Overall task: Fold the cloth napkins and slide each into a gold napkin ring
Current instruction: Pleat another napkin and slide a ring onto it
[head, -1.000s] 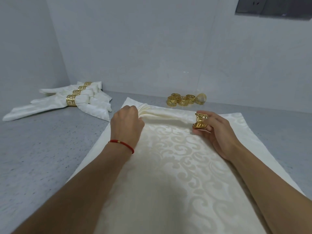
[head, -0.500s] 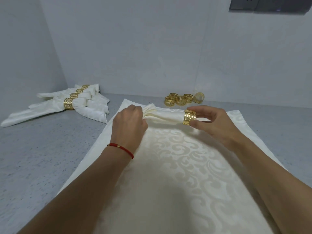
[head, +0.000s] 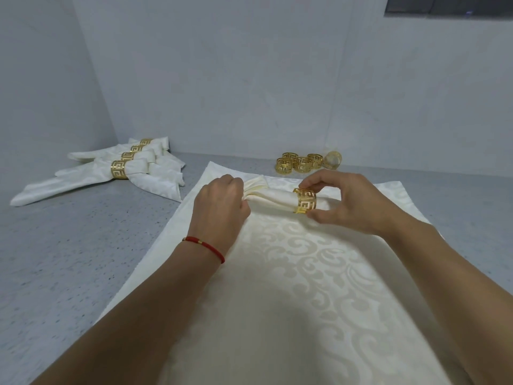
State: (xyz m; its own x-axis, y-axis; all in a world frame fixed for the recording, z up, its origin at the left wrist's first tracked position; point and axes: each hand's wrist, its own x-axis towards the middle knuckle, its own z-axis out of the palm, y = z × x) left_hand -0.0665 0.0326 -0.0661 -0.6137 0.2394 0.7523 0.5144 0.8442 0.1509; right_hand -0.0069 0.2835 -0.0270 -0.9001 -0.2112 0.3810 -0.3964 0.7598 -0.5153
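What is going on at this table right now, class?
A person is fitting a gold napkin ring onto a gathered cloth napkin. The left hand grips the napkin's bunched end while the right hand pinches the ring around it. Finished ringed napkins lie at left; spare rings wait by the wall.

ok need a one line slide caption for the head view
Left hand grips the folded napkin while the right hand pinches a gold ring around it.

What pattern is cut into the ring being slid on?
A gold Greek-key fret on the ring, head view.
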